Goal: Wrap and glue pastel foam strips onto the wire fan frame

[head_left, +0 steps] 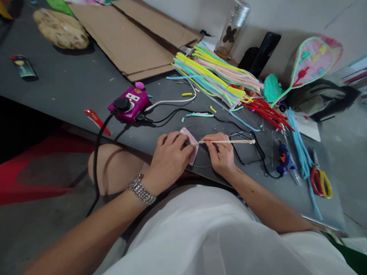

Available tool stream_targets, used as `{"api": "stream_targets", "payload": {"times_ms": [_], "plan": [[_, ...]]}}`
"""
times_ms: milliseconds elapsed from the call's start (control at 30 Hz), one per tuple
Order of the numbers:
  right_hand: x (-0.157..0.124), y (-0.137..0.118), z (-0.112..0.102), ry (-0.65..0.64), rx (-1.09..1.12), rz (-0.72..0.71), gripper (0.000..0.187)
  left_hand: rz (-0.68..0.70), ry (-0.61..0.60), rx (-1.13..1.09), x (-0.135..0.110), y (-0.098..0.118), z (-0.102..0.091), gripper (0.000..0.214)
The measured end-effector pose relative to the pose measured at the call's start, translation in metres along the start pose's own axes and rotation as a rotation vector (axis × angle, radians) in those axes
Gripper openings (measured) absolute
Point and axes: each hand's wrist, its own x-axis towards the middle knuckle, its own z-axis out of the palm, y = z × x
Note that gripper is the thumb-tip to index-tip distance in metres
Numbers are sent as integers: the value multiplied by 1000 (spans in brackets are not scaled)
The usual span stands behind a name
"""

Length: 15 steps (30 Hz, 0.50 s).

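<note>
My left hand (173,154), with a metal watch at its wrist, has its fingers closed on a small pale pink piece (194,152) with a raised rim. A bit of green shows under those fingertips. Between the thumb and fingers of my right hand (220,152) is a thin light wooden stick (236,141), lying nearly level and pointing right. Its left end meets or nearly meets the edge of the pink piece; I cannot tell if they touch. Both hands are low over the table's front edge.
A purple power strip (133,103) with black cables stands left of the hands. Bundles of coloured pipe cleaners (209,76) lie behind them. At the right are a blue glue gun (285,160) and scissors (319,177). Cardboard (129,42) and a bottle (233,28) are farther back.
</note>
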Motion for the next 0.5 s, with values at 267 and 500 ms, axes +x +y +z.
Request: {"api": "stream_targets", "payload": {"times_ms": [267, 500], "plan": [[0, 0, 0, -16, 38, -22, 19, 4, 29, 4, 1, 0, 1, 18], [0, 1, 0, -38, 60, -24, 18, 8, 39, 3, 1, 0, 1, 19]]}}
